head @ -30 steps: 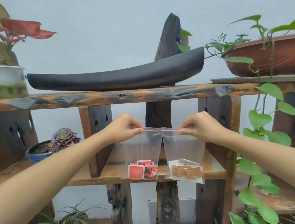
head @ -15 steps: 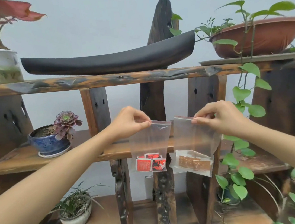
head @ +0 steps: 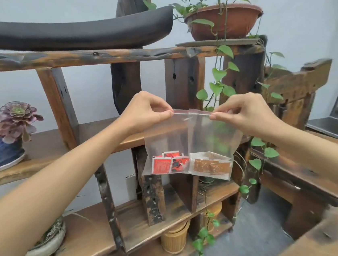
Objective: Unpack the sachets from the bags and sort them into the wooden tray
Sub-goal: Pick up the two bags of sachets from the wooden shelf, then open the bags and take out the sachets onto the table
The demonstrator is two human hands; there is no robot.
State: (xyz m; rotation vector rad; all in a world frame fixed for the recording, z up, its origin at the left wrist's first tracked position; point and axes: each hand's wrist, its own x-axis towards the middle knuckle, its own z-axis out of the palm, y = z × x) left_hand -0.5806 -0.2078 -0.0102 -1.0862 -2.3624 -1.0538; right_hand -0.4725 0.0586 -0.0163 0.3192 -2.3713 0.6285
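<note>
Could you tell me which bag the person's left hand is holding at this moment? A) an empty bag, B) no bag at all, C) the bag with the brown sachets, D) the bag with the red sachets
D: the left hand pinches the top edge of the clear bag with the red sachets at its bottom, while the right hand holds the bag with the brown sachets.
</note>
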